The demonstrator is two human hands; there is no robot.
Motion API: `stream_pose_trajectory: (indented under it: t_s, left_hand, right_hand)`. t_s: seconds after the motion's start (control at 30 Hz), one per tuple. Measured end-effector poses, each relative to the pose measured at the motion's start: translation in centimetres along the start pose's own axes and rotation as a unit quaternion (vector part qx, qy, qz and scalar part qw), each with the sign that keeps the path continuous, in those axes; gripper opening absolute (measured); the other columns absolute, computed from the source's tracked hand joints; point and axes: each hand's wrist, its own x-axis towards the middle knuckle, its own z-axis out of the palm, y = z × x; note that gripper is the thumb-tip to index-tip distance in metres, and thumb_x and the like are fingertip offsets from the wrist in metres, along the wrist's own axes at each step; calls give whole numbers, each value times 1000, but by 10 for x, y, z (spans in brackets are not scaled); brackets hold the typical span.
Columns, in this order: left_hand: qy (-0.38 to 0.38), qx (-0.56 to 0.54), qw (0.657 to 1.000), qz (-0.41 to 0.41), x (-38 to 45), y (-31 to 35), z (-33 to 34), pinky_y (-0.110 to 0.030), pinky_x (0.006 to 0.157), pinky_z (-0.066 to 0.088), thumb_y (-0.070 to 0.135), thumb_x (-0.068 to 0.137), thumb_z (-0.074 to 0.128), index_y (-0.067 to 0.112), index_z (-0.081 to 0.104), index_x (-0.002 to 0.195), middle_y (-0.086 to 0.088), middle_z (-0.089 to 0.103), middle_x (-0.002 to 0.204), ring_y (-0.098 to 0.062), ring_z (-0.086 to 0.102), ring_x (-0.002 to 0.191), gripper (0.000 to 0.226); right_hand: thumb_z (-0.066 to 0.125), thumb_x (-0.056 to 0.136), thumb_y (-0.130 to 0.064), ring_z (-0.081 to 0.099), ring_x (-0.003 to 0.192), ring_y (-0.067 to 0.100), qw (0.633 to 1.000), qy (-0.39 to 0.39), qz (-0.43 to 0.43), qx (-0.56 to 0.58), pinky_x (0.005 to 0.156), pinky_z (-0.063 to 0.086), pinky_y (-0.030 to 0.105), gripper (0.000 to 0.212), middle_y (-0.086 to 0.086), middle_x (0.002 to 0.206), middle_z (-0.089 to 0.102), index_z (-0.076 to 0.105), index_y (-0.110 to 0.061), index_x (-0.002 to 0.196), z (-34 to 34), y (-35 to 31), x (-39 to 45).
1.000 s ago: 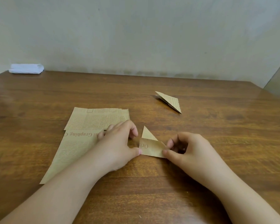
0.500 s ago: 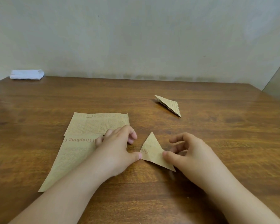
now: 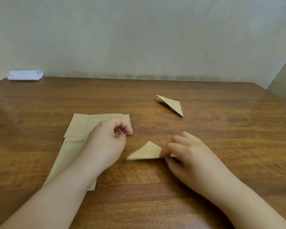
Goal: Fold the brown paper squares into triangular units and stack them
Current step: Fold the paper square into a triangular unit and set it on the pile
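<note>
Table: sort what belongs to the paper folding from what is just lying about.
In the job: triangle pinched by right hand; finished unit; flat sheets under left hand.
Lying about: white cloth at the table's far left corner.

Two bare forearms are showing, no sleeves reaching into view on either. The left hand (image 3: pixel 106 141) and right hand (image 3: pixel 188 156) are wearing no gloves, rings, watches or bands. Short plain nails are showing on the left fingers (image 3: pixel 128 128). The right hand is motion-blurred.
</note>
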Motion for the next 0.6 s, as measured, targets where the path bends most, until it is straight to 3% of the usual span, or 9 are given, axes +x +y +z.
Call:
stream_pose_trajectory:
  t_s: [0.03, 0.1, 0.17, 0.23, 0.33, 0.47, 0.6]
  left_hand:
    - [-24, 1, 1000, -1, -1, 1, -1, -4, 61, 35, 12, 91, 57, 34, 65, 79, 20, 59, 94, 4, 53, 86, 26]
    - [-100, 13, 995, 10, -3, 4, 0, -4, 59, 34, 23, 91, 59, 36, 68, 80, 23, 60, 96, 6, 53, 86, 19]
    - [-177, 32, 983, 24, -7, 6, 4, -13, 73, 45, 34, 88, 62, 39, 68, 81, 24, 61, 94, 3, 56, 91, 10]
    - [-213, 63, 974, 35, -9, 7, 9, -26, 95, 41, 40, 83, 66, 39, 68, 80, 23, 61, 92, 4, 50, 98, 4]
    - [-207, 106, 971, 60, -11, 6, 15, -31, 102, 22, 44, 80, 68, 36, 64, 80, 20, 57, 95, 8, 37, 101, 9]
    - [-203, 109, 972, 51, -12, 9, 18, -30, 95, 21, 45, 80, 67, 35, 62, 78, 20, 53, 97, 2, 32, 101, 12]
    - [-207, 109, 971, 39, -13, 9, 18, -29, 92, 20, 46, 81, 66, 37, 62, 76, 21, 51, 100, -3, 31, 108, 11]
  right_hand:
    - [56, 80, -15, 49, 83, 9, 999, -37, 3, 3, 73, 48, 28, 20, -15, 86, 56, 65, -30, 89, 0, -2, -2]
    - [52, 81, -13, 47, 92, 5, 996, -71, 30, 52, 84, 42, 21, 28, -17, 94, 55, 65, -32, 96, 0, -2, -4]
    - [54, 80, -16, 48, 94, 2, 991, -62, 60, 103, 82, 38, 13, 24, -19, 91, 55, 66, -33, 92, -2, -2, -5]
    - [59, 81, -25, 50, 90, 1, 986, -43, 97, 127, 78, 40, 13, 10, -16, 85, 57, 66, -31, 84, -2, -2, -4]
    - [66, 78, -34, 53, 83, 1, 980, -38, 142, 133, 76, 44, 18, 6, -11, 81, 59, 63, -30, 74, 1, -4, -2]
    - [66, 78, -42, 45, 87, 3, 974, -60, 173, 136, 88, 33, 25, 16, -10, 82, 50, 56, -35, 67, 6, -15, 7]
    - [66, 79, -44, 39, 94, 7, 967, -70, 214, 116, 86, 25, 27, 15, -9, 91, 47, 60, -34, 68, 5, -19, 10]
